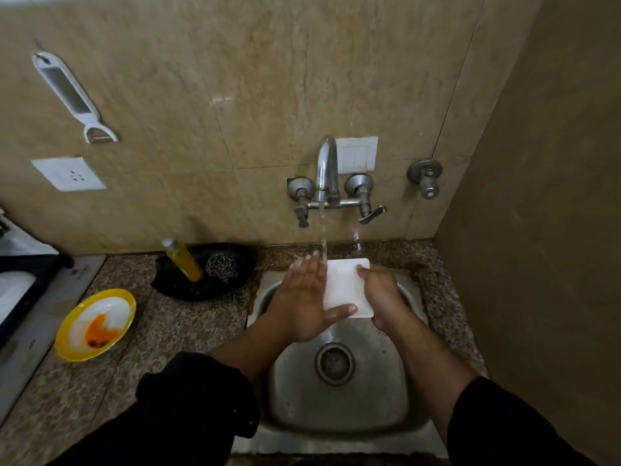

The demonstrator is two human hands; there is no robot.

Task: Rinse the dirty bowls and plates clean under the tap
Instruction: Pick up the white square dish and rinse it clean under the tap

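The white plate [342, 287] was held over the sink [336, 415], under the stream from the tap [327, 169]. The right grip [379, 294] clasped its right edge, fingers curled over the rim. The left grip [302, 297] lay flat and unclenched on the plate's left half, fingers straight, thumb stretched along the near edge towards the right grip. The plate looked stiff and light, perhaps breakable, and when wet it would likely be slippery, so a hold on opposite edges seemed safest. A dirty bowl [95, 322] with orange residue sat on the tabletop [134, 364], well off to the left of the left grip, not yet rinsed. The grips hid the plate's underside and left part, so remaining dirt could not be judged, nor whether it was ceramic or plastic.
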